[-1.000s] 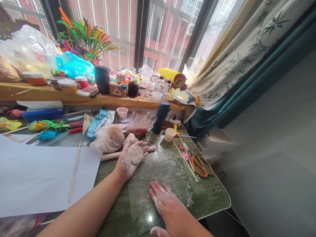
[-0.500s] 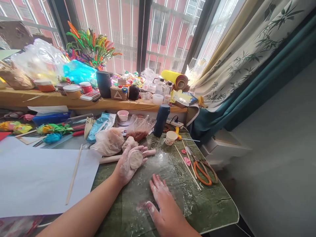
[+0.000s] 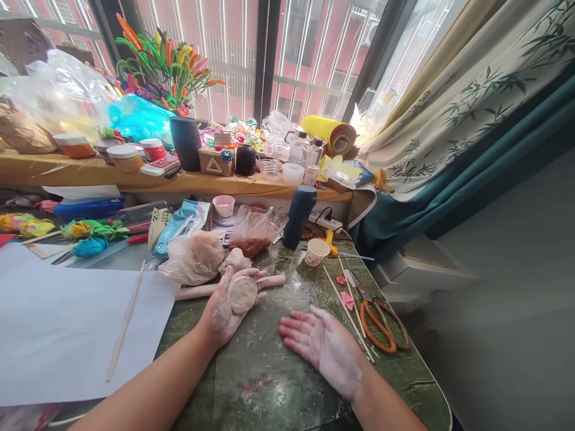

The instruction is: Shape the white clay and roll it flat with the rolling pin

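Note:
A flat round disc of pale clay (image 3: 243,294) lies on the upturned palm of my left hand (image 3: 220,314), which is dusted with white powder. Behind those fingers are a lump of pale clay (image 3: 235,261) and a wooden rolling pin (image 3: 196,292), partly covered by the hand. My right hand (image 3: 324,344) is turned palm up, its fingers stretched out and nothing in it; its palm is white with powder. Beneath it a clear plastic sheet (image 3: 269,359) with powder and a reddish smear covers part of the green table (image 3: 404,392).
To the right lie orange-handled scissors (image 3: 378,329), thin wooden sticks (image 3: 344,305) and pink scraps (image 3: 347,300). A paper cup (image 3: 317,252), a dark blue cylinder (image 3: 299,216) and plastic bags (image 3: 193,257) stand behind. White paper (image 3: 67,335) spreads at left, below a crowded windowsill (image 3: 256,190).
My right hand has come up off the plastic sheet and turned from palm down to palm up. The left hand still carries the clay disc. The view has shifted slightly.

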{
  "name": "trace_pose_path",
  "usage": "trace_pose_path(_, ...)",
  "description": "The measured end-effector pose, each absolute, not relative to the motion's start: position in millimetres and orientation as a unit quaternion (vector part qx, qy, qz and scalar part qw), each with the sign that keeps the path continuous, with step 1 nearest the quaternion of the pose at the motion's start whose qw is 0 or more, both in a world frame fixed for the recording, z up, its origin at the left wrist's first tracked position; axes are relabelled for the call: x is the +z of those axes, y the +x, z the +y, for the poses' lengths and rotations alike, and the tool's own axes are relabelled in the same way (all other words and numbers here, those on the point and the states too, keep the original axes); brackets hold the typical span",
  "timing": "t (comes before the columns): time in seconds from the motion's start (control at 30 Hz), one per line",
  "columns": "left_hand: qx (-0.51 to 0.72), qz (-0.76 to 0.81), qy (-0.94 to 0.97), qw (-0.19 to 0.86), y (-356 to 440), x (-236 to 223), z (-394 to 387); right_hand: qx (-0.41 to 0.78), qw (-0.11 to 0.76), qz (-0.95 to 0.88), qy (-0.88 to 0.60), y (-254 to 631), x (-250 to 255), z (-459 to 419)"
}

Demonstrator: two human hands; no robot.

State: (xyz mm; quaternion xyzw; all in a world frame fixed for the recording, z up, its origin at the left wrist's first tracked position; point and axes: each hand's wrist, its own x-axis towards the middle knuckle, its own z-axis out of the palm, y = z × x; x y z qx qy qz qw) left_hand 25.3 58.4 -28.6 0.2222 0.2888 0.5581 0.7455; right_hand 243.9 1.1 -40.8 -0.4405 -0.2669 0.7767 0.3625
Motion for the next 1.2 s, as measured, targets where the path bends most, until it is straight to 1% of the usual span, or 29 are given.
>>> trace_pose_path(0.03,0.557,0.288,0.229,0.744,25,-28,58,0.755,0.381,-0.289,-0.45,237,-39,7)
trace_pose_path(0.1,0.554,0.287,0.236,0.745,25,-28,57,0.748,0.386,-0.296,-0.451,221,-39,12)
trace_pose_path(0.2,0.554,0.289,0.222,0.748,22,-30,57,0.793,0.345,-0.266,-0.427,214,-40,0)
trace_pose_path(0.27,0.551,0.293,0.207,0.754,21,-32,57,0.788,0.329,-0.291,-0.431,227,-38,-10)
trace_pose_path(0.33,0.55,0.299,0.194,0.755,19,-34,57,0.716,0.349,-0.38,-0.47,246,-32,-17)
trace_pose_path(0.4,0.55,0.302,0.188,0.755,19,-35,57,0.587,0.345,-0.509,-0.527,260,-26,-20)
trace_pose_path(0.43,0.551,0.302,0.188,0.755,19,-36,57,0.52,0.312,-0.577,-0.547,262,-25,-20)
trace_pose_path(0.5,0.552,0.3,0.188,0.755,20,-35,57,0.412,0.204,-0.697,-0.551,257,-26,-23)
trace_pose_path(0.57,0.552,0.301,0.19,0.754,21,-33,57,0.346,0.11,-0.776,-0.515,244,-31,-27)
trace_pose_path(0.6,0.551,0.303,0.192,0.753,22,-32,57,0.325,0.086,-0.798,-0.5,237,-34,-29)
trace_pose_path(0.73,0.542,0.311,0.203,0.754,24,-27,57,0.295,0.073,-0.837,-0.454,222,-43,-36)
trace_pose_path(0.83,0.538,0.313,0.209,0.754,24,-28,58,0.311,0.078,-0.88,-0.35,228,-52,-36)
trace_pose_path(0.9,0.541,0.312,0.21,0.752,23,-30,58,0.316,0.063,-0.897,-0.303,241,-59,-32)
trace_pose_path(0.97,0.543,0.311,0.208,0.751,22,-31,58,0.303,0.034,-0.893,-0.33,257,-63,-23)
trace_pose_path(1.1,0.533,0.304,0.206,0.762,21,-31,58,0.243,0.008,-0.847,-0.472,267,-53,3)
trace_pose_path(1.13,0.534,0.3,0.206,0.763,22,-30,59,0.235,0.012,-0.846,-0.479,262,-50,7)
trace_pose_path(1.2,0.539,0.294,0.202,0.763,22,-29,59,0.227,0.03,-0.869,-0.438,244,-49,10)
